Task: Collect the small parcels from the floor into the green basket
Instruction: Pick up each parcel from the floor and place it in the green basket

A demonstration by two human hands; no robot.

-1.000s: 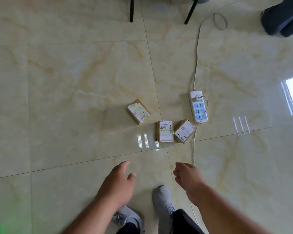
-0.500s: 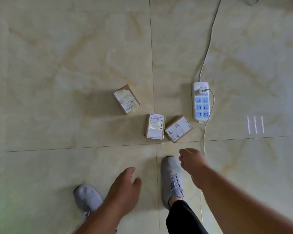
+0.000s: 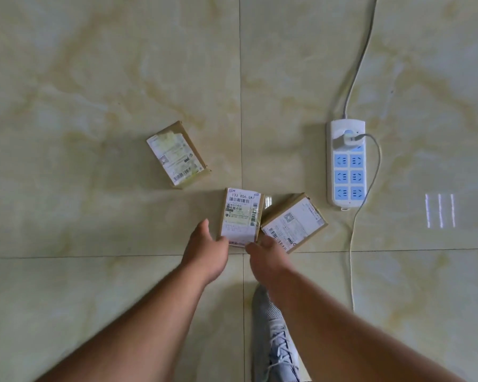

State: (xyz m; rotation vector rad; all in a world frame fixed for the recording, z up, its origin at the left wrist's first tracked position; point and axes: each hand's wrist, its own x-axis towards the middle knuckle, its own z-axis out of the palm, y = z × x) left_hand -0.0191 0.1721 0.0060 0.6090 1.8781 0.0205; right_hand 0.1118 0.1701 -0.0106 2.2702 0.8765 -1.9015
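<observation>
Fingers of your left hand [image 3: 206, 250] and right hand [image 3: 265, 250] are spread at the middle parcel [image 3: 240, 216], not gripping. Both hands have moved forward to it.

Glossy beige marble-tile floor [image 3: 94, 64]: three labelled cardboard parcels [image 3: 177, 155] [image 3: 242, 216] [image 3: 294, 221], middle and right touching; white power strip [image 3: 347, 164] with cable [image 3: 359, 59]; grey sneaker [image 3: 276, 337]
</observation>
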